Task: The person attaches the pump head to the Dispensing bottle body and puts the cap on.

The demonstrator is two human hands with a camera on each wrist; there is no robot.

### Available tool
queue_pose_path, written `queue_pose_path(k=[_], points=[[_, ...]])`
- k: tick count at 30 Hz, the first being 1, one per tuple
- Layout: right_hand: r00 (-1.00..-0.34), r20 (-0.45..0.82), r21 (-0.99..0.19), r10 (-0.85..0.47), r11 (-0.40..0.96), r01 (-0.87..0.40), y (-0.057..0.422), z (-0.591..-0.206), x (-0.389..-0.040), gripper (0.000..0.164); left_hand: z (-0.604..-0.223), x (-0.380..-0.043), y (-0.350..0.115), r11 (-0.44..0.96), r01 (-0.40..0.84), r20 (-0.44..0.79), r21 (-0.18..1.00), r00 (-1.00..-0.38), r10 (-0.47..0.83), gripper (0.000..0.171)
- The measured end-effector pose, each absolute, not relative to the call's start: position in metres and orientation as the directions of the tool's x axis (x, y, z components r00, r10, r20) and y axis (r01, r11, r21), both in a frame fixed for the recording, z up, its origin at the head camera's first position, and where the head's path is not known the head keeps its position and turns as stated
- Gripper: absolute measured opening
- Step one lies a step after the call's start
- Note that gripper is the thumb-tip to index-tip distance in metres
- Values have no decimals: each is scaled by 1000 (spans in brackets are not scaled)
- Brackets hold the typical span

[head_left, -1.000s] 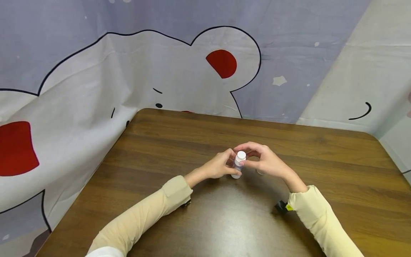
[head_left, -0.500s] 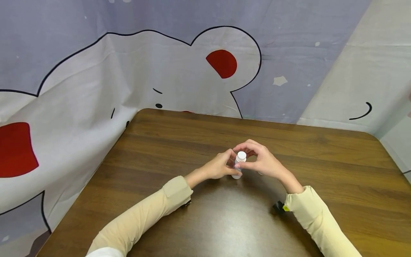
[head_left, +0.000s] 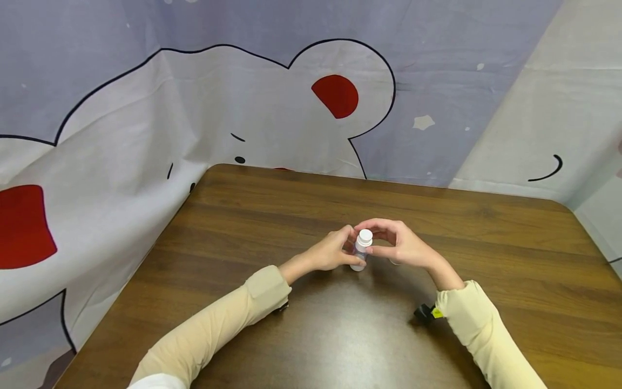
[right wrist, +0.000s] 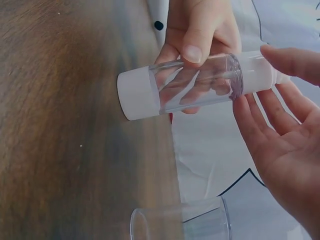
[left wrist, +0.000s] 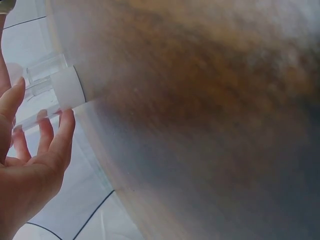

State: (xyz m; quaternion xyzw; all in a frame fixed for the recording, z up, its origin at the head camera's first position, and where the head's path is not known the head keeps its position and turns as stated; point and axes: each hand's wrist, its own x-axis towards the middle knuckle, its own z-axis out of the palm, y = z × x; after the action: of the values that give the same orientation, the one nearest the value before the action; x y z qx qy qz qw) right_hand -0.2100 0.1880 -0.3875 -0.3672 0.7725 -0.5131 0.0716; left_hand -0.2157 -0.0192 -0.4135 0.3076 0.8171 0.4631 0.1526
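A clear pump bottle (right wrist: 138,94) with a white base and a white pump top (right wrist: 255,74) stands on the table, its body see-through. My left hand (head_left: 330,252) grips the body from the left, thumb in front and fingers behind. At the neck, my right hand (head_left: 405,246) holds the white collar between thumb and fingers. The left wrist view has the left hand (left wrist: 37,170) curled beside the white base. A clear open-ended cap (right wrist: 180,220) stands on the table near the right hand, mostly hidden behind that hand in the head view.
The brown wooden table (head_left: 272,200) reaches back to a printed cloth (head_left: 233,97) that hangs behind and along its left side. A black device with a yellow mark (head_left: 426,313) sits beneath the right cuff.
The right thumb and fingers have swung toward the left around the bottle neck, then back to the right. The left hand and bottle have stayed in place.
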Motion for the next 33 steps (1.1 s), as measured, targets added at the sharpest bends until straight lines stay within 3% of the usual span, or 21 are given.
queue_pose_path(k=[5, 20, 27, 33], points=[[-720, 261, -856, -643, 191, -481, 190, -390, -211, 37, -413, -215, -20, 378, 358, 35, 854, -764, 644, 45], [-844, 326, -844, -427, 270, -463, 177, -400, -204, 37, -416, -217, -20, 356, 354, 38, 865, -753, 657, 42], [-810, 370, -810, -454, 269, -521, 173, -398, -202, 48, -415, -216, -21, 349, 351, 41, 869, -754, 656, 43], [-794, 325, -835, -513, 238, -496, 178, -392, -207, 47, -415, -216, -21, 369, 354, 31, 859, -756, 654, 43]])
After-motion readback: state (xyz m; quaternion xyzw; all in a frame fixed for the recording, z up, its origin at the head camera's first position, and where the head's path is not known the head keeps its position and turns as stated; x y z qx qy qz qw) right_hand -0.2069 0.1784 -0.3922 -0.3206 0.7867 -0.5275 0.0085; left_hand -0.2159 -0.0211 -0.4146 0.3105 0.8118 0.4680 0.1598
